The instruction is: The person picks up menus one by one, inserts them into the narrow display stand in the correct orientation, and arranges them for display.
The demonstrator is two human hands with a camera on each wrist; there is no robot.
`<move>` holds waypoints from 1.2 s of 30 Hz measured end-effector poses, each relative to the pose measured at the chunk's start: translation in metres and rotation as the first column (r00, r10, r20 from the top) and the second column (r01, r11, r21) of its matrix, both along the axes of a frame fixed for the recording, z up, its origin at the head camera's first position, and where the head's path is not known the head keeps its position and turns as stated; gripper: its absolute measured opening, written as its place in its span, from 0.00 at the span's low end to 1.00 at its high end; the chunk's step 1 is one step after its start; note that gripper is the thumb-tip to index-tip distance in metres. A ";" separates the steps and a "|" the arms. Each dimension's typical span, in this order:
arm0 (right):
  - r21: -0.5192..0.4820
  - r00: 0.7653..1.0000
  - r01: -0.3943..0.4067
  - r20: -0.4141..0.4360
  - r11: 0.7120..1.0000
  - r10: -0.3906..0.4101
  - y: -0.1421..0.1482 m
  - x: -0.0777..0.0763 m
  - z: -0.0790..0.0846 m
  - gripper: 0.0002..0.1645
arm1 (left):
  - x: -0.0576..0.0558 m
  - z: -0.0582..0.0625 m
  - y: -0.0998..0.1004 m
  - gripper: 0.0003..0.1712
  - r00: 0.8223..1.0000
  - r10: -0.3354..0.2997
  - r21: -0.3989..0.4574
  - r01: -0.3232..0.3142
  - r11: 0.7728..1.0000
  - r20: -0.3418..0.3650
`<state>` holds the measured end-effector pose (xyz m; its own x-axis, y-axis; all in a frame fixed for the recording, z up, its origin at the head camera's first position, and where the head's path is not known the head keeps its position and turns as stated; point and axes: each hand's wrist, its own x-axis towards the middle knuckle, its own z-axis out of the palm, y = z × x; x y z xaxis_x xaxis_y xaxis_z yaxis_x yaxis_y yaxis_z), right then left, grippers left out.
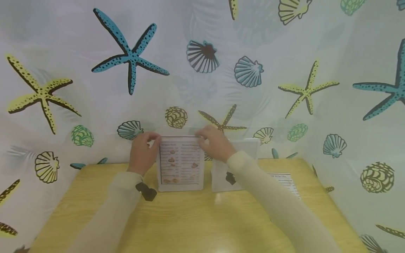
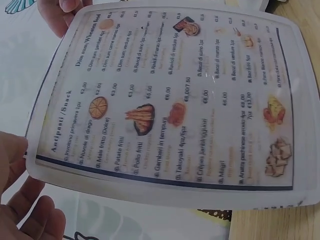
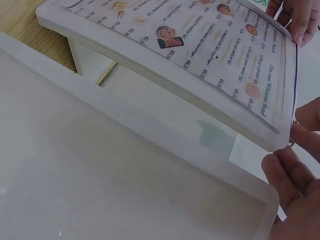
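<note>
Menu stand [image 1: 181, 188] is what I have between the two hands, upright toward the far edge of the wooden table [image 1: 177, 221], its lower edge apparently on the wood. The left hand [image 1: 142, 151] pinches one top corner and the right hand [image 1: 218, 140] pinches the other, so I'd work them as a pair: equal pressure, equal pull, no twist. The printed menu [image 1: 181, 163] inside faces me and looks straight in the head view; I can't tell whether it is seated all the way down, so I'd check its top edge before trusting it. A light pinch seems best, since squeezing hard could bow the clear front. My worry is on the right: a second stand [image 1: 219, 179], showing a blank white face, is just beside the first, with the right sleeve [image 1: 278, 203] crossing in front of it. A dropped elbow could knock it, so I'd carry that arm high, clear also of the printed page [image 1: 286, 181] farther right.
</note>
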<state>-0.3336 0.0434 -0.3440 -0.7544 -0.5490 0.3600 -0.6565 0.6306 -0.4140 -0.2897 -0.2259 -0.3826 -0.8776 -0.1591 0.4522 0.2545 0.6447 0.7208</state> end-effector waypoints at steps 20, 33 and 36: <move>0.030 0.998 -0.001 -0.068 1.000 0.003 0.001 0.001 -0.004 0.16 | 0.005 -0.006 0.003 0.18 0.998 -0.030 -0.204 0.019 0.979 -0.051; -0.038 0.993 -0.003 -0.118 0.999 -0.001 0.014 0.011 -0.001 0.20 | 0.010 -0.009 0.006 0.20 0.993 -0.043 -0.187 0.023 0.982 -0.107; -0.047 0.989 -0.016 -0.145 0.999 0.009 0.020 0.017 0.000 0.21 | 0.016 -0.008 0.009 0.20 0.989 -0.050 -0.164 0.027 0.986 -0.136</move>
